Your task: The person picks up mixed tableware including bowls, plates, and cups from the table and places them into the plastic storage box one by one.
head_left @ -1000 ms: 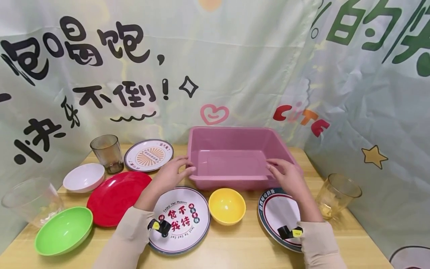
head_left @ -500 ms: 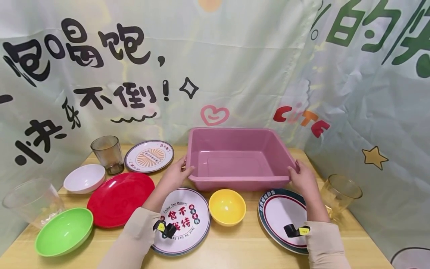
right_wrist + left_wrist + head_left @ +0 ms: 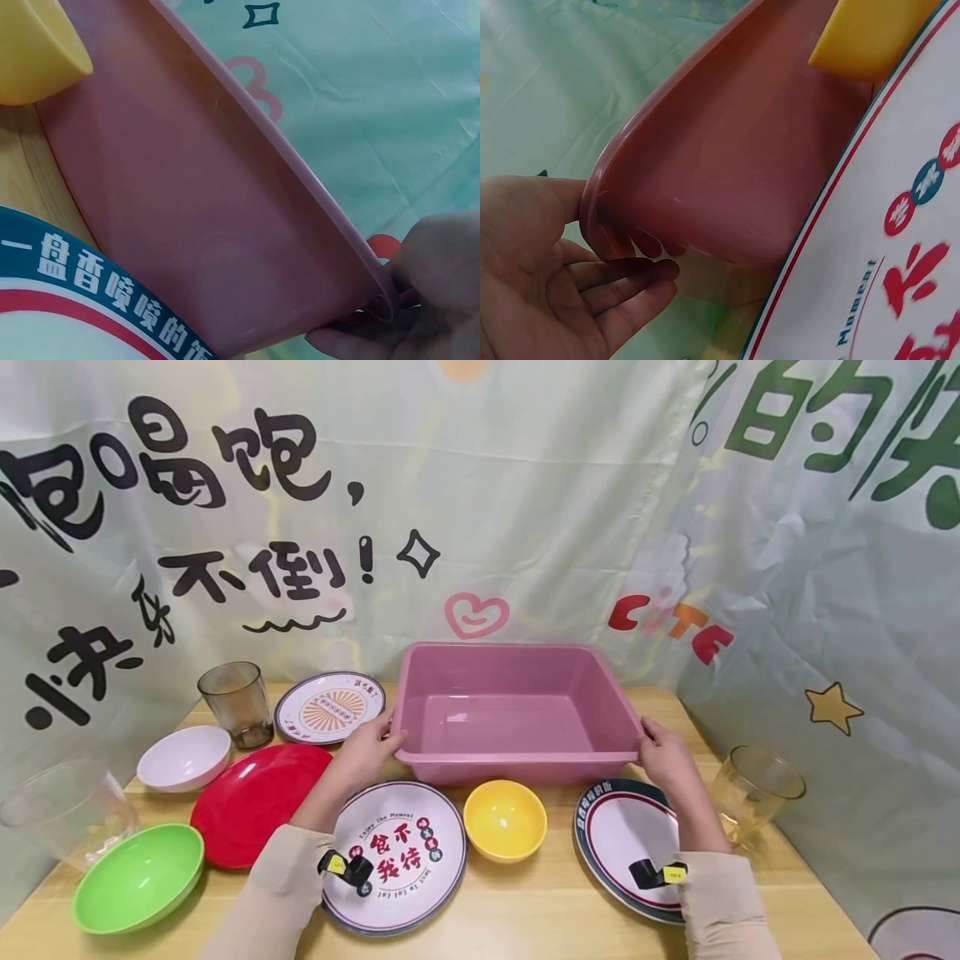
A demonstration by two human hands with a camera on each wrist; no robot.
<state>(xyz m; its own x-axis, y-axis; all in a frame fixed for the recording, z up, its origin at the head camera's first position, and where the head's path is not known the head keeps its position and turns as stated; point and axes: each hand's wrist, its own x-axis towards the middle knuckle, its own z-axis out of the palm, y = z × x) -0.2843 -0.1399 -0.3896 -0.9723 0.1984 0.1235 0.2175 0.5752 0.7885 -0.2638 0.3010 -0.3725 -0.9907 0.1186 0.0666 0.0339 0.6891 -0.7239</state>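
A pink plastic basin point(image 3: 510, 768) stands at the back middle of the table, held at both front corners. My left hand point(image 3: 367, 747) grips its left rim, the thumb over the edge and the fingers point(image 3: 630, 292) under it in the left wrist view. At the opposite corner my right hand point(image 3: 663, 756) pinches the right rim; in the right wrist view part of that hand point(image 3: 435, 292) is cut off by the frame. Just in front of the basin are a yellow bowl point(image 3: 506, 821), a white plate with red lettering point(image 3: 420, 893) and a blue-rimmed plate point(image 3: 626, 835).
On the left stand a red plate point(image 3: 258, 806), a green bowl point(image 3: 138, 877), a white bowl point(image 3: 183, 758), a smoky glass point(image 3: 236, 706) and a clear cup point(image 3: 71, 810). A patterned plate point(image 3: 330, 708) lies by the basin. An amber glass point(image 3: 757, 793) is at right. Printed cloth point(image 3: 555, 543) hangs behind.
My right hand has gone from inside the basin's right part out to its right rim. My left hand has closed on the left rim, and the basin has slid a little left.
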